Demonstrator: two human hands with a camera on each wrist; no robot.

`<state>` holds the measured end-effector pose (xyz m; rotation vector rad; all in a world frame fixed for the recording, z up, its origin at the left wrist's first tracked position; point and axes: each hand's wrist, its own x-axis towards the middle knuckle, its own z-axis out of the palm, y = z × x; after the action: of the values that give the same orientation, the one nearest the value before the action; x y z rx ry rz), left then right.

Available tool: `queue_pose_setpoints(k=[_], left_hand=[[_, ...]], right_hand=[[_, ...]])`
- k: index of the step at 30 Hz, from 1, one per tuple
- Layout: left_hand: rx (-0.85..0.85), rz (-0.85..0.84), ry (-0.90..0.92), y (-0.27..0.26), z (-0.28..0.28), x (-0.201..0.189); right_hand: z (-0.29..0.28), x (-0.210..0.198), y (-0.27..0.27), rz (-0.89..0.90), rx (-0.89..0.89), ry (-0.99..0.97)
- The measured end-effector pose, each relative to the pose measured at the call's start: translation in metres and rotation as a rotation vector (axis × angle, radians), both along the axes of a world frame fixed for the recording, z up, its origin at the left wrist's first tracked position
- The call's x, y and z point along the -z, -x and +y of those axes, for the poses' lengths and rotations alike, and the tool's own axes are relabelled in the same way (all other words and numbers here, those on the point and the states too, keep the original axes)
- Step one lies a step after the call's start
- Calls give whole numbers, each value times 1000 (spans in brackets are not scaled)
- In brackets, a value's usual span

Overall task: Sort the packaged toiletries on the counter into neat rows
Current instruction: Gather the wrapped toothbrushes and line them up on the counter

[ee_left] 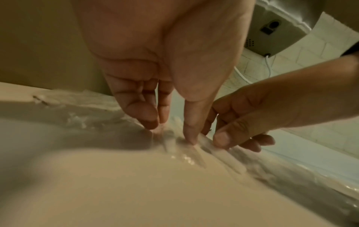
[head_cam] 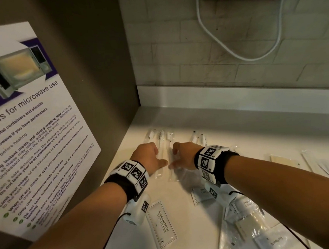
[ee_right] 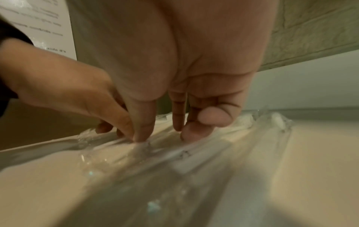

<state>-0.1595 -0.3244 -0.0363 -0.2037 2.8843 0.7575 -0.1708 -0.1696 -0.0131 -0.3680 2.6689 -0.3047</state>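
Several clear-wrapped toothbrush packets [head_cam: 160,139] lie side by side near the back left of the white counter [head_cam: 257,138]. My left hand [head_cam: 158,157] and right hand [head_cam: 176,158] meet over the middle of this row, thumbs almost touching. In the left wrist view the left thumb and fingertips [ee_left: 150,122] press down on the crinkled wrappers [ee_left: 194,153]. The right wrist view shows my right hand [ee_right: 165,133] with thumb and fingertips [ee_right: 194,132] resting on top of flat packets [ee_right: 174,155], its little finger curled in. Neither hand lifts a packet.
Shampoo sachets [head_cam: 162,224] [head_cam: 200,196] lie loose near the front. A heap of clear bags with toothpaste [head_cam: 253,232] sits under my right forearm. Flat packets [head_cam: 283,161] lie at the right. A panel with a microwave poster [head_cam: 25,132] walls off the left; a tiled wall [head_cam: 232,52] stands behind.
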Motion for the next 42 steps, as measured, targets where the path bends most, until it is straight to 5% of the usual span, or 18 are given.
queue_pose_setpoints(k=[4,10,15,23,29,36,39,42], left_hand=[[-20,23,20,3,4,-5],[-124,21,-234,8,-2,-2],[-88,-4,-217,3,-5,5],[44,24,138,-5,-5,-5],[87,116,-36,-5,-4,-7],[241,72,10,-6,-12,-3],[307,94,-37,-9,-19,-1],[387,64,102,-10,-26,2]], right_hand=[[10,-3,-4,39,-45,34],[17,-8,-4,47,0,-17],[7,-3,-2,30,93,-20],[0,-11,3,-10,263,82],[1,-10,5,-33,323,74],[10,-11,-10,159,14,98],[13,-14,-24,87,-193,-52],[17,-7,-30,30,-253,-86]])
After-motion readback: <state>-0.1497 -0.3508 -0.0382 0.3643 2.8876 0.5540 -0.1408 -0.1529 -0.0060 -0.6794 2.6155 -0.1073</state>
